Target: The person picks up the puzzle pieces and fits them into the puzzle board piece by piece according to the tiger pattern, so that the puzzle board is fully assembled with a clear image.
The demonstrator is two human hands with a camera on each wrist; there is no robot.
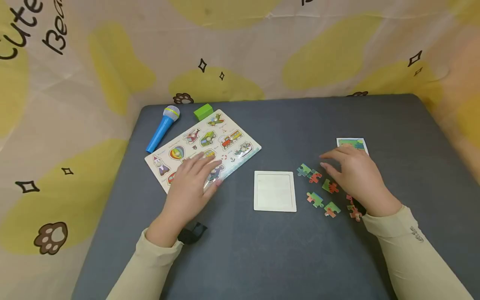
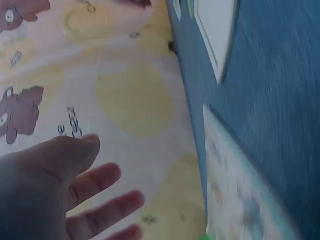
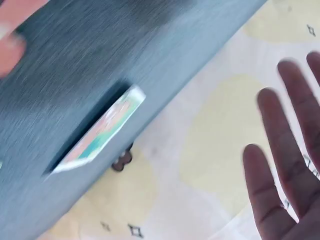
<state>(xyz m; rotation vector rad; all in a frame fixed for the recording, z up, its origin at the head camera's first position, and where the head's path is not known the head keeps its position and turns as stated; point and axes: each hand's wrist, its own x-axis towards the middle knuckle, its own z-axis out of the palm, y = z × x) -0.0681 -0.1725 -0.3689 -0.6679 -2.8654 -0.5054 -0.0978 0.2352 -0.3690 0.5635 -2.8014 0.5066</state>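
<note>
My left hand is over the lower edge of a white knob puzzle board with vehicle pictures, hiding part of it. In the left wrist view its fingers are spread, with nothing between them. On the right, my right hand hovers over jigsaw pieces and overlaps a small picture card. The right wrist view has its fingers extended and that card beyond them. Green and red jigsaw pieces lie scattered left of and below this hand. Between the hands lies a white square tray.
A blue toy microphone lies at the table's back left, near a green block behind the board. A black strap is at the left wrist. Patterned cloth rises behind the dark grey table.
</note>
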